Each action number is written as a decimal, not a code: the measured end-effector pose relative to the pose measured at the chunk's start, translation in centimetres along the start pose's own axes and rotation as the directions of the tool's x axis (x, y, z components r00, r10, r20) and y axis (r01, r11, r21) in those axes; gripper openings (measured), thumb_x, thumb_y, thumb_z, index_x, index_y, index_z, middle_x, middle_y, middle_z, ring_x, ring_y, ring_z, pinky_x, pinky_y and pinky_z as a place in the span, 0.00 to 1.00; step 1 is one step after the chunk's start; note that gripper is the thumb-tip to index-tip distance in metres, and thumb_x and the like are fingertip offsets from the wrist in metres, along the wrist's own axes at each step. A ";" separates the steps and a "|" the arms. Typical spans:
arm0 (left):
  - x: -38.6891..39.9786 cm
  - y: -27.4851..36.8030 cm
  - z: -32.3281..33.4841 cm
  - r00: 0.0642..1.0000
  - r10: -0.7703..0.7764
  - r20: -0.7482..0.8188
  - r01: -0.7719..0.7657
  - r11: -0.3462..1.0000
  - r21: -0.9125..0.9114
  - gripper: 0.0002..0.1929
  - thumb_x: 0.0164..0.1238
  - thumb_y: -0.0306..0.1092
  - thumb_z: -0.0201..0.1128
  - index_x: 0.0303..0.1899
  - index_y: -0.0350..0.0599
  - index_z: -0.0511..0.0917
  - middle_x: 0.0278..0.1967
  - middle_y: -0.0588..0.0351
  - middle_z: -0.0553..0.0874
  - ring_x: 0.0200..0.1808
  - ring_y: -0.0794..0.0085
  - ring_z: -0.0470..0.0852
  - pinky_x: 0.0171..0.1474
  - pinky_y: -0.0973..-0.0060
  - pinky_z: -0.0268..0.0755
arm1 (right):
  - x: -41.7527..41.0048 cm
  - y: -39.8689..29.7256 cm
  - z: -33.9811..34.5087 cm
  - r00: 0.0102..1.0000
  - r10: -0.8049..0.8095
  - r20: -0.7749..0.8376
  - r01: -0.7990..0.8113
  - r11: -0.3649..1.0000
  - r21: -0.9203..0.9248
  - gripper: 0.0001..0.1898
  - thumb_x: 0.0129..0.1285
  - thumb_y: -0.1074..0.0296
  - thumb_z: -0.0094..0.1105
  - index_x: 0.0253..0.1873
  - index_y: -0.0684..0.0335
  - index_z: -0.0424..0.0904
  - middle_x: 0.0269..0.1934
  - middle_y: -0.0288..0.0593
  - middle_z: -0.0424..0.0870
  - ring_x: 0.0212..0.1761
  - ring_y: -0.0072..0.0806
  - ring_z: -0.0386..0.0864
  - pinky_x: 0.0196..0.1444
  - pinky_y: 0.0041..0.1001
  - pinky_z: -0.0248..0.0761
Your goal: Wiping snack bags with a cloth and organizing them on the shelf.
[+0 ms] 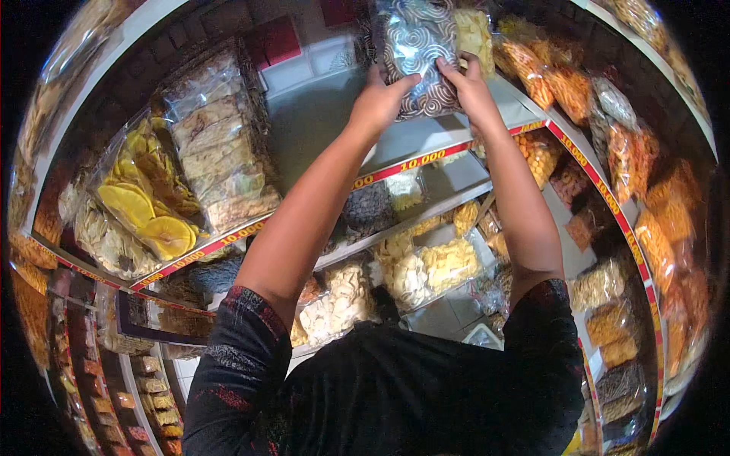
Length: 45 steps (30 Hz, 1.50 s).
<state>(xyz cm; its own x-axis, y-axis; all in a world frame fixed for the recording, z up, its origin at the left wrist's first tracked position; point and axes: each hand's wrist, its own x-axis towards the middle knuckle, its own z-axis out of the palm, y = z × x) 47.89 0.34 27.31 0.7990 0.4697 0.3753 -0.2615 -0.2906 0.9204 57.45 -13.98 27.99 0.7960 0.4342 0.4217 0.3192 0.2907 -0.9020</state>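
Both arms reach out to a clear plastic bag of dark spiral-patterned snacks (422, 57) at the top of the view. On its left side is my left hand (382, 100), its thumb over the front of the bag. My right hand (466, 85) grips the other side, thumb also on the front. The bag is upright at a white shelf (410, 137) with a red price strip along its edge. Just right of it stands a bag of pale yellow snacks (475, 40). The fingers behind the bag are mostly hidden.
Left on the same shelf stand a bag of yellow round slices (145, 199) and a tall bag of pale flat crackers (217, 142). Orange snack bags (570, 85) line the right shelf. Lower shelves hold white chips (336, 302) and yellow snacks (450, 265).
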 end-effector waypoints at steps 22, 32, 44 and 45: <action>10.5 -9.4 1.9 0.924 0.363 -0.122 -0.286 0.866 0.410 0.34 0.60 0.45 0.65 0.56 0.27 0.59 0.56 0.26 0.68 0.60 0.42 0.69 0.64 0.58 0.58 | 10.5 6.7 -1.9 0.942 0.132 0.309 -0.070 0.976 -0.204 0.44 0.64 0.48 0.59 0.72 0.67 0.42 0.66 0.59 0.64 0.66 0.40 0.67 0.64 0.32 0.63; 9.9 -9.5 0.9 0.948 0.304 -0.098 -0.260 0.913 0.316 0.40 0.57 0.52 0.67 0.58 0.26 0.58 0.56 0.27 0.68 0.59 0.40 0.70 0.62 0.56 0.61 | 10.2 7.4 -2.0 0.973 0.079 0.219 -0.012 0.957 -0.289 0.44 0.63 0.44 0.57 0.71 0.69 0.46 0.66 0.62 0.64 0.67 0.43 0.66 0.66 0.33 0.61; -14.3 3.4 -3.0 0.954 0.242 0.178 -0.231 0.969 -0.085 0.31 0.63 0.44 0.62 0.62 0.38 0.63 0.60 0.47 0.70 0.60 0.62 0.71 0.63 0.65 0.65 | -13.6 1.5 -3.2 0.974 -0.173 -0.146 0.134 0.960 -0.244 0.24 0.66 0.63 0.57 0.62 0.68 0.66 0.50 0.48 0.78 0.48 0.27 0.76 0.54 0.26 0.68; -16.7 2.5 -4.0 0.952 0.216 0.218 -0.196 0.974 -0.110 0.29 0.64 0.42 0.61 0.62 0.39 0.64 0.59 0.48 0.72 0.59 0.63 0.72 0.63 0.66 0.65 | -16.4 1.8 -2.9 0.979 -0.130 -0.157 0.100 0.977 -0.190 0.22 0.67 0.64 0.55 0.61 0.67 0.66 0.50 0.46 0.78 0.47 0.26 0.75 0.54 0.26 0.68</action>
<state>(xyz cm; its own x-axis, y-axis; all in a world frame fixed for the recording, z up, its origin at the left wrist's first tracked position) 31.72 -4.85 23.82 0.8219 0.2029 0.5323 -0.4709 -0.2839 0.8353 46.39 -23.04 19.19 0.8183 0.2534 0.5159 0.4889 0.1651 -0.8566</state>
